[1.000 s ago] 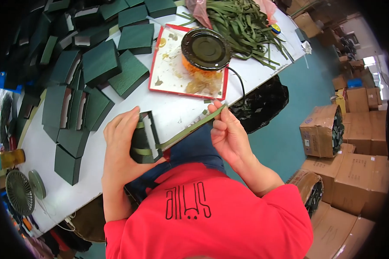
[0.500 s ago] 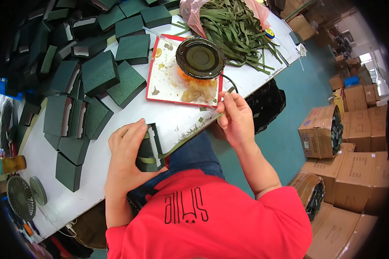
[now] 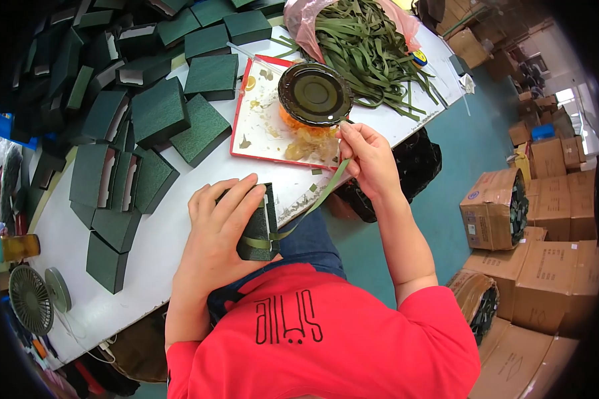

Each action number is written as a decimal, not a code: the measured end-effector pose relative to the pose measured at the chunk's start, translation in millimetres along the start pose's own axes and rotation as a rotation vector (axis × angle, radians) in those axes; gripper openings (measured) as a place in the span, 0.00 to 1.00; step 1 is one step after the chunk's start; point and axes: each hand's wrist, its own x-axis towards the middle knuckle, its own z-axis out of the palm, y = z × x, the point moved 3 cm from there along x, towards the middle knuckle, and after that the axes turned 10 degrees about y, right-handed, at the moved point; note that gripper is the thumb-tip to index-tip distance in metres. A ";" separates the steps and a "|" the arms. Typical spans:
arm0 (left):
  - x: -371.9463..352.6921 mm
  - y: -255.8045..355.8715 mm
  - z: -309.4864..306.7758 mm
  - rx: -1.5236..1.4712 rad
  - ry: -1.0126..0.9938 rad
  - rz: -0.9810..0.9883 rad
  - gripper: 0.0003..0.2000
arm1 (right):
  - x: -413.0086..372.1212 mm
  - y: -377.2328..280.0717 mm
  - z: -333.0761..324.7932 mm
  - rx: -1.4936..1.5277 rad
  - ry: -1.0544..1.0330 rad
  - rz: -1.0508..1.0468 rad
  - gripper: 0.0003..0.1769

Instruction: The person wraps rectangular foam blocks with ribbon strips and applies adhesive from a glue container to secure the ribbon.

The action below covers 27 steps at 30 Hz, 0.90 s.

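My left hand (image 3: pixel 221 233) is wrapped round a small dark green box (image 3: pixel 267 216) at the table's front edge. An olive-green ribbon (image 3: pixel 324 193) passes across the box and stretches up to the right. Its far part is pinched in my right hand (image 3: pixel 371 159), whose fingertips are at the near rim of a round dark-topped pot (image 3: pixel 315 93). The pot has an orange lower part and stands in a white tray with a red rim (image 3: pixel 273 160), among yellowish, glue-like residue.
Many green boxes (image 3: pixel 156 113) are piled on the white table (image 3: pixel 160 233) at left. Cut ribbons (image 3: pixel 366 53) spill from a pink plastic bag (image 3: pixel 301 26) behind the pot. A small fan (image 3: pixel 32 300) is at lower left. Cardboard cartons (image 3: pixel 546 199) stack on the right-hand floor.
My left hand and the box have shifted right and slightly up. My right hand has risen towards the pot's rim, and more of the ribbon now shows between my hands.
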 end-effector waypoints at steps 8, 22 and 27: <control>0.6 0.1 1.3 0.005 0.000 0.001 0.52 | 8.1 1.9 2.2 -0.023 0.004 0.024 0.14; -3.1 -5.8 -2.7 -0.040 0.053 -0.076 0.50 | -21.0 -6.2 5.2 -0.014 -0.015 -0.018 0.12; -1.5 -5.8 -9.9 -0.149 0.025 -0.102 0.52 | -59.3 -3.6 25.5 -0.216 -0.327 0.062 0.11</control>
